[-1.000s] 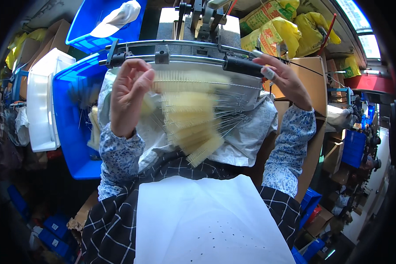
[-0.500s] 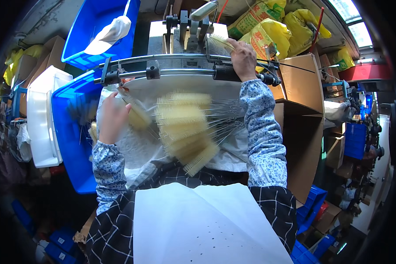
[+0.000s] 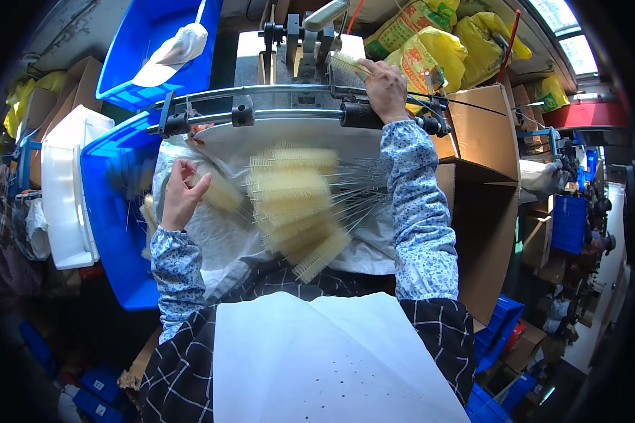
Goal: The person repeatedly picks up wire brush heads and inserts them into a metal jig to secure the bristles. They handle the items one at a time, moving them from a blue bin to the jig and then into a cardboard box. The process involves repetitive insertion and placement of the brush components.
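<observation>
The right hand (image 3: 386, 90) is just beyond the right part of the metal rail (image 3: 296, 113), fingers clamped on a pale bristle brush (image 3: 349, 65) that pokes out to their left. On the near side of the rail's left end, the left hand (image 3: 183, 197) has its thumb and fingers apart; whether it touches the loose brush (image 3: 222, 194) beside it, I cannot tell. The brush pile (image 3: 293, 190) lies on a white cloth (image 3: 226, 247), below the rail's middle. A second ago, a brush stretches between both hands along the rail's near side; now the right hand is past the rail and the left lower.
</observation>
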Available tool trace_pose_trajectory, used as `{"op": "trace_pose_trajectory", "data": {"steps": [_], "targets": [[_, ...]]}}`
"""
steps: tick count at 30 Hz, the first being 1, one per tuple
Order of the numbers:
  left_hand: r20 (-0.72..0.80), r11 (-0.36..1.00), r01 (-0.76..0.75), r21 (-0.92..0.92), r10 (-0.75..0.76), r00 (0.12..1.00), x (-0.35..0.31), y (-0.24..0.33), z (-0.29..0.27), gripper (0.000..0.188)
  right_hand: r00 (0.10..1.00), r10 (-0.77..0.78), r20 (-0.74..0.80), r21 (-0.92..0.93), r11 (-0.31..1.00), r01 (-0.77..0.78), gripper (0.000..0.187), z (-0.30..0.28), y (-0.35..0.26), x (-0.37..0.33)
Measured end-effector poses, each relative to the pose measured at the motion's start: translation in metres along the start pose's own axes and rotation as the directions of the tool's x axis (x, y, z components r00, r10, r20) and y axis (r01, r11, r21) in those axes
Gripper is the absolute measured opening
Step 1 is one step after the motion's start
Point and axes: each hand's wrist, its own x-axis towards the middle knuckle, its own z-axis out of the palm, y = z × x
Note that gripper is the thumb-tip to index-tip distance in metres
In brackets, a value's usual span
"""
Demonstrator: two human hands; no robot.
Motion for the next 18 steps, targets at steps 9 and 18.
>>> {"op": "trace_pose_trajectory", "data": {"steps": [9,18], "targets": [[-0.063,0.967,-0.094,-0.237,0.082,0.995,-0.016,0.019,-0.032,0.022,0.999,-0.035,0.007,0.069,0.997,0.034,0.029,0.006,0.006,0.002],[-0.438,0.913,-0.317,-0.256,0.182,0.88,-0.06,0.054,-0.102,0.021,0.997,-0.066,0.046,-0.046,0.997,0.068,0.037,0.02,0.015,0.018]]}}
